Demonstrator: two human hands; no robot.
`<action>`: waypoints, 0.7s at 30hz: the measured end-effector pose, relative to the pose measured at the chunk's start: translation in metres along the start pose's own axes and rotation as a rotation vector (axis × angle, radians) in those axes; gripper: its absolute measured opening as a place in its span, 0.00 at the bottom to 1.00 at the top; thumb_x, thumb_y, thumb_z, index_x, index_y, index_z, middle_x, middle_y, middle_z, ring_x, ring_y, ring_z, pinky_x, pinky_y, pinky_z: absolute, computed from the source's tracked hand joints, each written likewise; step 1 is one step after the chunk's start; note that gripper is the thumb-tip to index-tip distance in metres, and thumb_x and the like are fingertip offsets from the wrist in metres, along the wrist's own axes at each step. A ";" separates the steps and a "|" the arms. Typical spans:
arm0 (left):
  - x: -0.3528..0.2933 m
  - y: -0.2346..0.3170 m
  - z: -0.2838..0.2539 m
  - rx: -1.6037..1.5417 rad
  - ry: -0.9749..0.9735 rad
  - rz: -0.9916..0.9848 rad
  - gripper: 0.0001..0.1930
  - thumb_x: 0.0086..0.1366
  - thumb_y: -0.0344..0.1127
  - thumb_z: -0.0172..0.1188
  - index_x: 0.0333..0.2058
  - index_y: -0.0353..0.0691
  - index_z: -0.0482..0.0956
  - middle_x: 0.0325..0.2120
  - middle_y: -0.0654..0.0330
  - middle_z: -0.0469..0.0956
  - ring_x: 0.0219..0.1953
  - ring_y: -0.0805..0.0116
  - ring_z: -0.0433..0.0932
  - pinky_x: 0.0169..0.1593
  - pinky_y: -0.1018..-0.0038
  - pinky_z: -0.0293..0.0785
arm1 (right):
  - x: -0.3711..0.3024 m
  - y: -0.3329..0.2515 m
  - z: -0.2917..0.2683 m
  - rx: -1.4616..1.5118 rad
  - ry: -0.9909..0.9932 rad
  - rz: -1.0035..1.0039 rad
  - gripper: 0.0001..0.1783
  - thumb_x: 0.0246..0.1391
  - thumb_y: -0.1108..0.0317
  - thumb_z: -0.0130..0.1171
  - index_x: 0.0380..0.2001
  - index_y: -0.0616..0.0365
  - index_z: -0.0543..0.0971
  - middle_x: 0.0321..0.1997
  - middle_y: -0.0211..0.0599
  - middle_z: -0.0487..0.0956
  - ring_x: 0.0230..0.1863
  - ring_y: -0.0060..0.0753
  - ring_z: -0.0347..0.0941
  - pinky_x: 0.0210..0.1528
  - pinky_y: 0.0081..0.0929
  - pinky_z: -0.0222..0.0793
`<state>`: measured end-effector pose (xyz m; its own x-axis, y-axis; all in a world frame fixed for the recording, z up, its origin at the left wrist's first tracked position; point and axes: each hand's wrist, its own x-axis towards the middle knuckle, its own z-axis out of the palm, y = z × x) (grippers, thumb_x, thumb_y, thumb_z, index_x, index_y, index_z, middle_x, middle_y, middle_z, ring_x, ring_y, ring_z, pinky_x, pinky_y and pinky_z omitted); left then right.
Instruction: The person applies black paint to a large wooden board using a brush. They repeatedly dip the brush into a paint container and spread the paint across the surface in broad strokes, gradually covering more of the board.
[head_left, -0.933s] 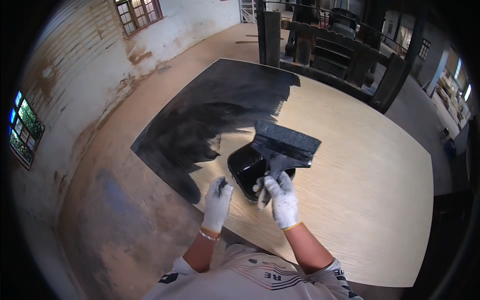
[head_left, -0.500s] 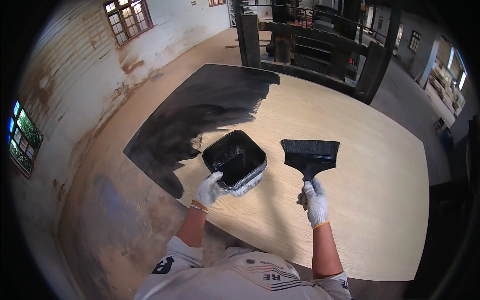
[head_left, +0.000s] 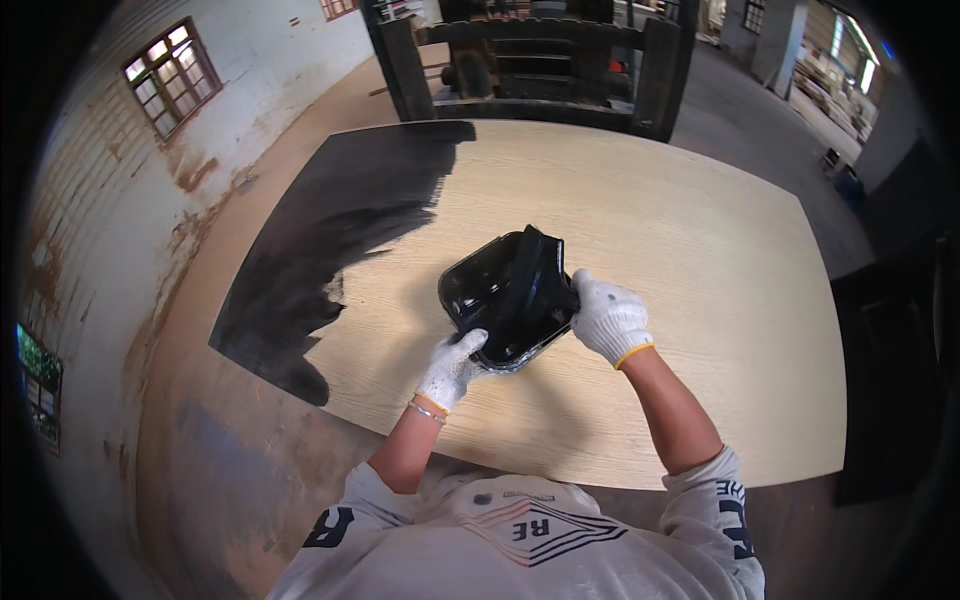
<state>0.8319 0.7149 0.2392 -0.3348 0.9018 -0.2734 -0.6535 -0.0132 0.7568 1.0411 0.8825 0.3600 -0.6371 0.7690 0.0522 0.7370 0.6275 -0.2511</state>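
Above the middle of the board (head_left: 720, 300), the tub (head_left: 462, 283) is best held level while excess paint is wiped off gently. The brush (head_left: 530, 275) aims its bristles toward the board's left edge, its wide head running far-to-near. The left hand (head_left: 452, 370) pinches the tub's rim; the right hand (head_left: 610, 318) grips the brush's handle.

Tub (head_left: 468, 287) over board (head_left: 710, 300); brush (head_left: 535, 275) in tub.
Left hand (head_left: 451, 370) at tub's near-left rim; right hand (head_left: 611, 318) on brush handle, right of tub. Paint (head_left: 340, 215) on board's left part. Frame (head_left: 535, 40) behind board; wall (head_left: 95, 150) left of board, window (head_left: 172, 78) in wall.
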 end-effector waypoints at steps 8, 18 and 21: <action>0.045 -0.085 0.117 0.176 -0.201 -0.180 0.21 0.67 0.36 0.73 0.53 0.30 0.81 0.45 0.54 0.87 0.45 0.60 0.87 0.49 0.60 0.86 | -0.004 0.101 -0.006 -0.424 -0.338 0.071 0.14 0.58 0.64 0.62 0.41 0.53 0.92 0.44 0.45 0.91 0.47 0.47 0.89 0.45 0.42 0.83; 0.048 -0.184 0.262 0.249 -0.410 -0.451 0.20 0.67 0.40 0.74 0.51 0.35 0.82 0.42 0.56 0.86 0.39 0.61 0.86 0.44 0.63 0.86 | -0.062 0.266 -0.005 -0.618 -0.459 0.333 0.15 0.61 0.62 0.62 0.47 0.47 0.92 0.51 0.38 0.90 0.53 0.43 0.88 0.51 0.44 0.81; 0.045 -0.217 0.292 0.269 -0.457 -0.485 0.19 0.68 0.42 0.73 0.51 0.38 0.83 0.42 0.55 0.86 0.39 0.59 0.86 0.44 0.62 0.84 | -0.089 0.297 -0.009 -0.614 -0.476 0.401 0.15 0.61 0.62 0.63 0.47 0.47 0.92 0.52 0.37 0.90 0.54 0.44 0.88 0.51 0.45 0.81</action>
<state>1.1569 0.8851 0.2364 0.3067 0.8705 -0.3849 -0.4469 0.4887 0.7492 1.3190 1.0015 0.2891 -0.2293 0.8992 -0.3726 0.8299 0.3806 0.4080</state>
